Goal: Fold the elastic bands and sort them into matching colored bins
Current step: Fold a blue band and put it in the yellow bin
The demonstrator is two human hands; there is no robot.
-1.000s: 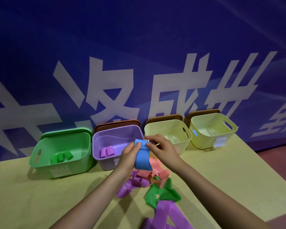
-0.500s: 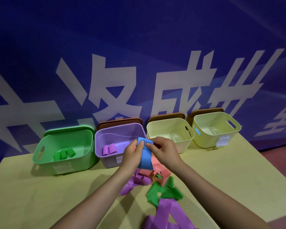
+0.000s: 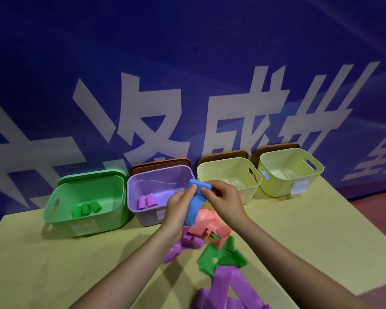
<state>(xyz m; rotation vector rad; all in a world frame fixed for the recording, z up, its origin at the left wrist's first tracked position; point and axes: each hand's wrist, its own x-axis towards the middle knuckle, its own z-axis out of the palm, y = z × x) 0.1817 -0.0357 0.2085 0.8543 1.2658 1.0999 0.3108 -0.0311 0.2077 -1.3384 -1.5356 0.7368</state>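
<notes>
Folding underway: blue band (image 3: 195, 202) pinched between left hand (image 3: 180, 208) and right hand (image 3: 224, 200), above the pile (image 3: 210, 244) on surface (image 3: 310, 241). Three folded in green bin (image 3: 85, 202), two in purple bin (image 3: 158, 192); yellow bins (image 3: 230, 175) apparently unfilled. Many loose bands left, mid-task.

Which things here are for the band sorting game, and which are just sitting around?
For the job: blue band, left hand, right hand, loose bands, green bin, purple bin, two yellow bins.

Just there: table, blue banner.
</notes>
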